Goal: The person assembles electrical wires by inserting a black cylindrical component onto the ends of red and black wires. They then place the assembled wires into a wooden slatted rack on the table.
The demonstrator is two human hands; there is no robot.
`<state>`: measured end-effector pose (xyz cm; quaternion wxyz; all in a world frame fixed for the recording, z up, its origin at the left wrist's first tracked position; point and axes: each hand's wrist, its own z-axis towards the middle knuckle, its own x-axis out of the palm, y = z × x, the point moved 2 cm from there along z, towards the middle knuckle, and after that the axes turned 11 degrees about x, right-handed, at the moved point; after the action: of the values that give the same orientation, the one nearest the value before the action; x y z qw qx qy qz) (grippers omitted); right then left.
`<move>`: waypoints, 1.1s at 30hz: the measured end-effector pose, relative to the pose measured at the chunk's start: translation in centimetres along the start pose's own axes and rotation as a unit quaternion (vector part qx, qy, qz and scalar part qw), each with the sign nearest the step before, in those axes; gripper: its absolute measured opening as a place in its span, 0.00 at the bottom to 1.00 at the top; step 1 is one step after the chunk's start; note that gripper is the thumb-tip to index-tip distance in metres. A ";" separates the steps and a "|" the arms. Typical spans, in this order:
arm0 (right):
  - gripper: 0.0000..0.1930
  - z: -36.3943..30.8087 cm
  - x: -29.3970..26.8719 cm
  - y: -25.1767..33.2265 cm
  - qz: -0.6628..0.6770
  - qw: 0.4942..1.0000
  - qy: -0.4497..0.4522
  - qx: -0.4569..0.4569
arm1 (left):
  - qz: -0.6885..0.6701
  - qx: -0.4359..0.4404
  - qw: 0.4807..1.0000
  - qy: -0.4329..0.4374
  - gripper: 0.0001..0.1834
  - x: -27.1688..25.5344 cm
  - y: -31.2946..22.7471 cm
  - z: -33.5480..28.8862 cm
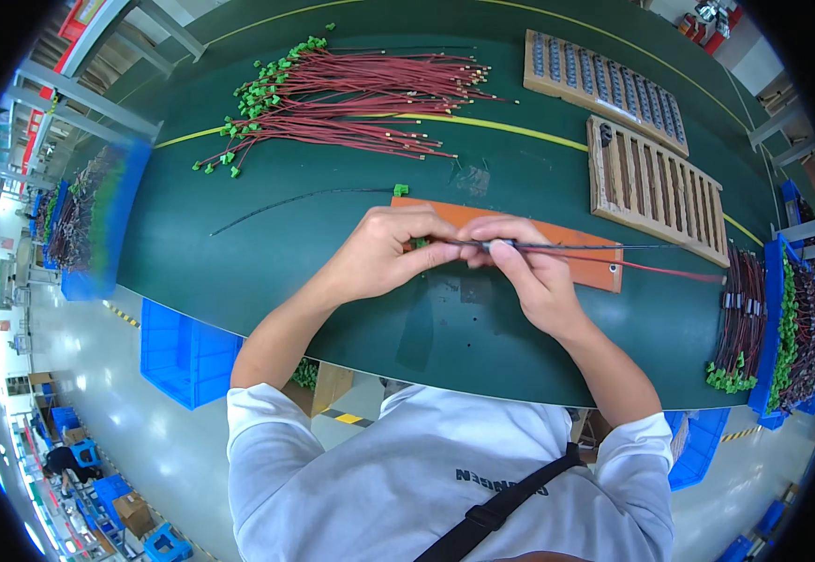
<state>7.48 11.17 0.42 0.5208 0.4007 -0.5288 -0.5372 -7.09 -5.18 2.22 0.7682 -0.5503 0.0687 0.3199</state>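
Over an orange board [557, 229] my two hands meet, fingers pinched. My left hand [391, 251] grips one end of a red and black wire harness [632, 266]; a bit of green shows between its fingers. My right hand [534, 276] is closed around the same harness by a small dark, sleeve-like piece [501, 245]. From there the red and black wires run out to the right. My fingers hide the joint itself. To the left, a loose black wire [295, 199] lies curved on the green table, near a green connector [400, 190] at the board's corner.
Red wires [370, 103] with green connectors lie spread at the back. Two slotted wooden racks [656, 183] stand at right; the farther rack [604, 84] holds dark cylindrical parts. Harness bundles [740, 318] and a blue bin [777, 328] sit far right. Another blue bin [183, 351] stands below the front-left edge.
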 end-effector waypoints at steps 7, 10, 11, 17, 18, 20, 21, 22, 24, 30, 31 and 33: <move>0.14 1.9 -0.4 -3.4 0.192 0.978 -0.035 0.071 | -0.276 -0.053 0.953 -0.110 0.24 -2.5 3.8 -2.2; 0.15 1.9 -0.3 -4.6 0.219 0.971 -0.043 0.092 | -0.279 -0.085 0.947 -0.132 0.18 -2.7 5.7 -2.9; 0.15 2.1 -0.3 -4.8 0.223 0.969 -0.043 0.099 | -0.276 -0.090 0.947 -0.138 0.16 -2.7 5.9 -2.9; 0.14 2.0 -0.6 -5.2 0.195 0.974 -0.047 0.108 | -0.230 -0.087 0.954 -0.170 0.11 -1.7 5.9 -2.7; 0.14 1.9 -0.5 -5.3 0.188 0.975 -0.049 0.108 | -0.210 -0.094 0.957 -0.178 0.11 -1.6 5.7 -2.8; 0.14 1.9 -0.4 -5.2 0.176 0.977 -0.050 0.106 | -0.202 -0.090 0.957 -0.189 0.10 -1.4 5.9 -2.7; 0.14 1.9 -0.3 -5.2 0.172 0.978 -0.051 0.105 | -0.214 -0.080 0.955 -0.190 0.10 -1.3 6.1 -2.8; 0.14 1.9 -0.3 -5.2 0.167 0.979 -0.053 0.103 | -0.226 -0.070 0.953 -0.190 0.10 -1.2 6.3 -2.7; 0.14 1.9 -0.4 -5.3 0.170 0.979 -0.057 0.101 | -0.234 -0.078 0.951 -0.186 0.09 -1.2 6.8 -2.7; 0.14 2.0 0.1 -4.5 0.164 0.984 -0.039 0.060 | -0.248 -0.121 0.929 -0.248 0.14 -0.4 6.1 -2.2; 0.14 2.0 0.1 -4.5 0.170 0.983 -0.040 0.058 | -0.243 -0.115 0.929 -0.256 0.14 -0.3 6.0 -2.2; 0.14 2.0 0.2 -4.6 0.172 0.983 -0.034 0.046 | -0.219 -0.105 0.938 -0.248 0.16 -0.3 5.9 -2.1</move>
<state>4.85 10.84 -3.86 0.5684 0.3091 -0.6314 -0.4275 -10.16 -6.02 -3.21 0.7497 -0.5328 -0.2799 0.2752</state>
